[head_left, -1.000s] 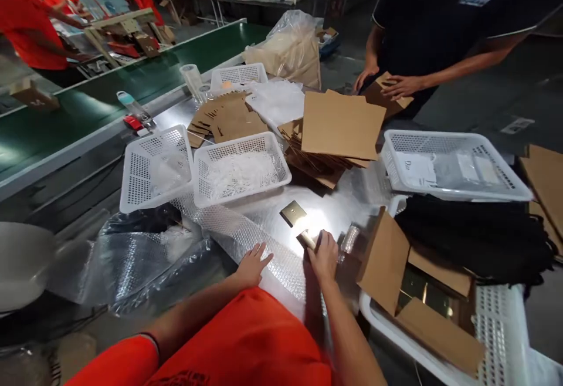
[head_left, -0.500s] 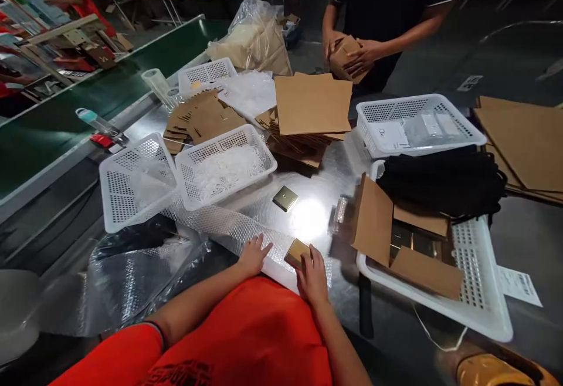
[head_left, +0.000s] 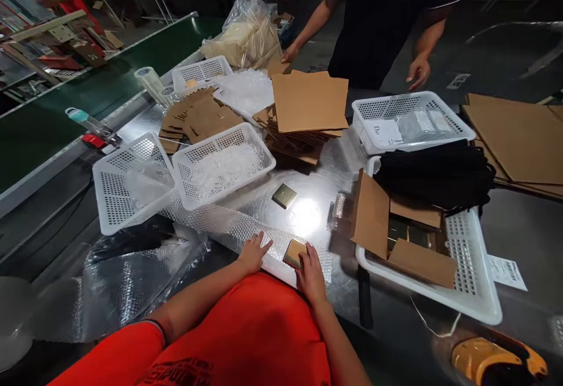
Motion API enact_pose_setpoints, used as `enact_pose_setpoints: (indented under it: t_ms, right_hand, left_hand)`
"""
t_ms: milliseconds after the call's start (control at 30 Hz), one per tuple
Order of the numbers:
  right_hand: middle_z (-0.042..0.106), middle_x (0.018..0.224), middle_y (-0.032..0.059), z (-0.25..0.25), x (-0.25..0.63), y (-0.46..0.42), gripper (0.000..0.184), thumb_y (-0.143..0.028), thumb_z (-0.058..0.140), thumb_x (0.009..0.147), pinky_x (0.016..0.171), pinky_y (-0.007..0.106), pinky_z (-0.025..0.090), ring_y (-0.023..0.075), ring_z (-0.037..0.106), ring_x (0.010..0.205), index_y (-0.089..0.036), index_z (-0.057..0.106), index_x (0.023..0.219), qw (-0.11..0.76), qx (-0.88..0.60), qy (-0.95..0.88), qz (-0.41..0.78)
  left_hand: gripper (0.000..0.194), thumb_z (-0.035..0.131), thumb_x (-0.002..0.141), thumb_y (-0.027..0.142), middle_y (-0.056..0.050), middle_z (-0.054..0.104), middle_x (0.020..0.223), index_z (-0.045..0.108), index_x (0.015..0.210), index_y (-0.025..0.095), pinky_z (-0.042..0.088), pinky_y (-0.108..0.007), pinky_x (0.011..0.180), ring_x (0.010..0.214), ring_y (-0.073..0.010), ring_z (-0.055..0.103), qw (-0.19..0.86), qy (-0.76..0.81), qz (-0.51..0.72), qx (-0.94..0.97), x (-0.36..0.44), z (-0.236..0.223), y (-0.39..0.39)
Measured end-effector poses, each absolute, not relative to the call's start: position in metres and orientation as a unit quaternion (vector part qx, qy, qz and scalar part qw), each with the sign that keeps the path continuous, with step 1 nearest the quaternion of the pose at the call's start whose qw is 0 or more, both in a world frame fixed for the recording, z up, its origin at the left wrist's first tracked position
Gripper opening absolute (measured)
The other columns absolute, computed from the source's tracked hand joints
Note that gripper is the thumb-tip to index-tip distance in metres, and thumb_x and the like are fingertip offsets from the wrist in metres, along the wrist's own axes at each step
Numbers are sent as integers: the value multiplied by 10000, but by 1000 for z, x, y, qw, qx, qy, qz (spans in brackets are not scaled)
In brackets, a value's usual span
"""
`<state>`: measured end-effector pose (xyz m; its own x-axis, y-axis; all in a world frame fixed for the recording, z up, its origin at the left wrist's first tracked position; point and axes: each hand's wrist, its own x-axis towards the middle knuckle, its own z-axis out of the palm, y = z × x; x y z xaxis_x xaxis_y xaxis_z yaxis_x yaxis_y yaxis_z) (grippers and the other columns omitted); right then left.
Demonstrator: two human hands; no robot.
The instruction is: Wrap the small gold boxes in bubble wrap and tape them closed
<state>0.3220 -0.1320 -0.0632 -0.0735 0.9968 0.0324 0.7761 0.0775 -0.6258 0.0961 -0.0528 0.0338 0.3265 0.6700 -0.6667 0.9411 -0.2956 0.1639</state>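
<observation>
My left hand (head_left: 254,253) lies with fingers spread on a strip of bubble wrap (head_left: 229,224) along the near side of the metal table. At the right end of that strip, my right hand (head_left: 312,274) grips the right edge of a flat, square gold case (head_left: 294,253), which rests on the wrap. A second square case (head_left: 284,196), with a small mark at its centre, sits on the bare metal just beyond. To the right, an opened cardboard box (head_left: 373,216) with dark, gold-edged pieces inside stands in a white basket (head_left: 479,280).
A basket of white shredded filler (head_left: 224,169) and another basket (head_left: 129,183) stand left. Flat cardboard sheets (head_left: 310,101) are stacked behind. Black cloth pouches (head_left: 435,175) heap at right. An orange tape dispenser (head_left: 488,359) sits near right. Across the table stands a co-worker (head_left: 387,16).
The gold case in my right hand has tipped flatter onto the bubble wrap. The co-worker's hands have parted from the folded cardboard; one now reaches toward the back of the table. The view has shifted slightly.
</observation>
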Motion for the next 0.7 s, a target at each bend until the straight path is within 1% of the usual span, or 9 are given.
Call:
enact_pose_setpoints:
  t_ms: [167,367,567,700]
  right_hand:
    - [382,1595,131,-60,317,-130,385,-81,503,801,1178,545,375,306,286,1509,-206,594,1154,236,-635,-693,246]
    - [400,1579,163,-60,311,-126,395,-56,519,791,1161,541,394,312,301,1503,-191,586,1156,233,-644,-683,253]
    - [370,1601,157,-56,305,-124,374,-45,517,808,1172,524,387,304,260,1520,-178,603,1147,248,-626,-699,241]
    - [398,1583,162,-56,299,-119,391,-42,538,794,1148,533,410,309,313,1498,-185,611,1151,219,-630,-704,245]
  left_hand:
    - [863,649,773,178,-140,172,1690,334,1569,283,289,-533,1194,1527,-381,228,286,525,-237,766,93,33,-52]
    - [853,650,792,217,-136,197,1685,318,1576,285,304,-539,1180,1517,-390,241,271,522,-239,773,92,31,-53]
    - [830,670,797,254,-128,220,1678,348,1561,303,321,-525,1172,1500,-382,270,271,505,-233,786,86,26,-50]
    - [837,672,804,254,-152,221,1672,335,1568,290,330,-536,1160,1491,-403,278,266,501,-240,788,86,27,-48]
